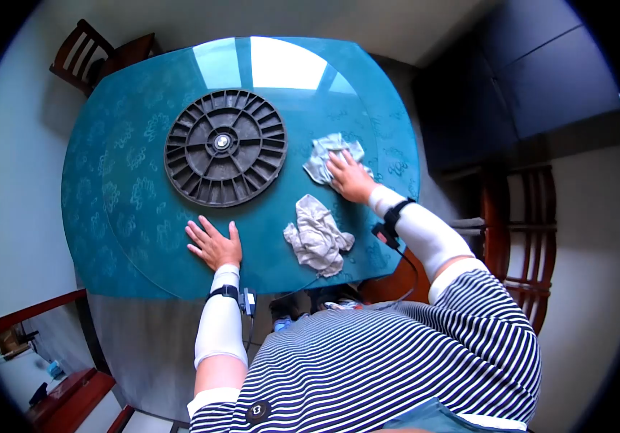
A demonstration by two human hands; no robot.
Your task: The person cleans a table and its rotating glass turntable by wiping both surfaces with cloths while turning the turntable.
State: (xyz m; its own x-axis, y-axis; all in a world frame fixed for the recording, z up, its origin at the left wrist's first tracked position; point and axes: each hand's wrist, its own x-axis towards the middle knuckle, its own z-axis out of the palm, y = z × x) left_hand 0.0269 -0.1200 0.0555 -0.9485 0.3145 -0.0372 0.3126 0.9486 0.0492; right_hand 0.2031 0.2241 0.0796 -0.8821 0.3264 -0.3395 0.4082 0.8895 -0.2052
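Observation:
My right hand [351,177] presses down on a pale blue-grey cloth [322,157] on the right part of the green table [137,238]; part of the cloth is hidden under the fingers. My left hand [215,243] lies on the tabletop near its front edge, fingers spread, holding nothing. Just beyond the left hand sits a round black ribbed plastic turntable base [225,173] with a light-coloured centre. Between my hands, nearer to me, a crumpled whitish cloth [318,234] lies on the table.
A wooden chair [83,54] stands past the far left corner. At the right is another wooden chair [530,238], with dark cabinets [519,79] behind it. A reddish-brown seat [404,278] is under the table's front right edge. Cables run from both wrist straps.

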